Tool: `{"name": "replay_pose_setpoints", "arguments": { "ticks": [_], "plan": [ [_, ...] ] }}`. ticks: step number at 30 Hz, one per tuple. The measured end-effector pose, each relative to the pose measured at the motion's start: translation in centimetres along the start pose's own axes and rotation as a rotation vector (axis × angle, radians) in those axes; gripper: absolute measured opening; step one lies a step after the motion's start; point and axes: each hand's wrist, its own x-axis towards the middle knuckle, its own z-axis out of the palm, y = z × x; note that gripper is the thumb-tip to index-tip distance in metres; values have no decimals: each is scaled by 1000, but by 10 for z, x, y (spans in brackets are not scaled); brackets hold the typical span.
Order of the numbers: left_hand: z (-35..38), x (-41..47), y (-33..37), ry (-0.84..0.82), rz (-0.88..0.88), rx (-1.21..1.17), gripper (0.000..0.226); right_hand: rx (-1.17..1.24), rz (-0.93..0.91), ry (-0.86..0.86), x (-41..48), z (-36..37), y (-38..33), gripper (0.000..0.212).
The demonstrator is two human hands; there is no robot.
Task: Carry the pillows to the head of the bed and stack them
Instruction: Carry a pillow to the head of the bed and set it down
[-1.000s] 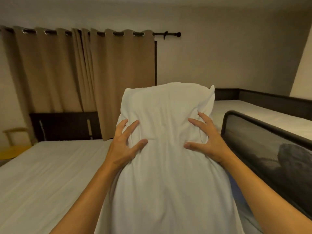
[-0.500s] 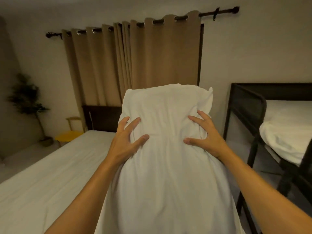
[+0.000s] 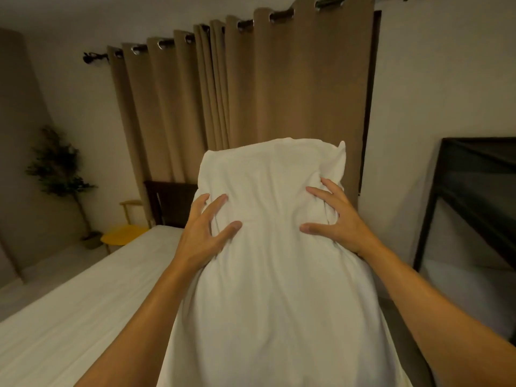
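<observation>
A large white pillow (image 3: 276,269) fills the middle of the head view, held upright in front of me. My left hand (image 3: 205,234) presses its left side with fingers spread, and my right hand (image 3: 336,222) grips its right side near the top. The bed (image 3: 78,311) with a white sheet stretches along the lower left. Its dark headboard (image 3: 170,203) stands against the wall under the curtain, partly hidden by the pillow. No other pillow shows.
Brown curtains (image 3: 251,101) hang on the far wall. A yellow chair (image 3: 122,233) and a potted plant (image 3: 60,169) stand at the left of the headboard. A black metal bed frame (image 3: 472,208) stands on the right, with a floor gap between it and the bed.
The view has swung left and closer to the far wall: the second bed has slid to the right edge, the plant and chair have appeared. My hands keep the same hold on the pillow.
</observation>
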Motion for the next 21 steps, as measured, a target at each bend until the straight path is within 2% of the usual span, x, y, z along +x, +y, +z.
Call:
{"name": "replay_pose_setpoints", "arguments": {
  "ticks": [13,21],
  "plan": [
    [147,181,-74,77,-26,16,71,42,-72,-63,197,-22,184,86],
    [215,272,-114,167,-162,106,68,100,-131,-216,339,-18,286,83]
  ]
}}
